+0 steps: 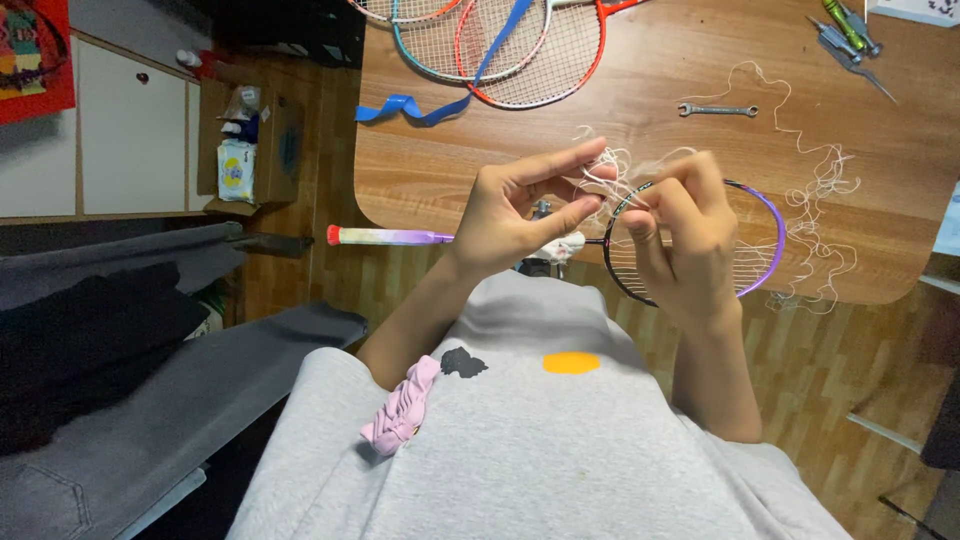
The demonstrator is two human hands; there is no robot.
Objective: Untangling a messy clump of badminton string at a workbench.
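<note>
Head view: I see both hands, left hand [515, 215] and right hand [675, 225], pinching loose string [610, 170] at the purple racket [765, 235]; tangled slack could snag.

An open brown cardboard box [262, 140] stands on the floor at the left, against the white cupboard [130, 130]. Inside it sits a white packet [236, 170] with a yellow and blue label, and above that a small blue-and-white packet [243, 127]. A red poster [35, 55] with coloured shapes hangs at the top left corner. A white box [915, 10] with dark marks lies at the counter's [660, 70] top right edge.
</note>
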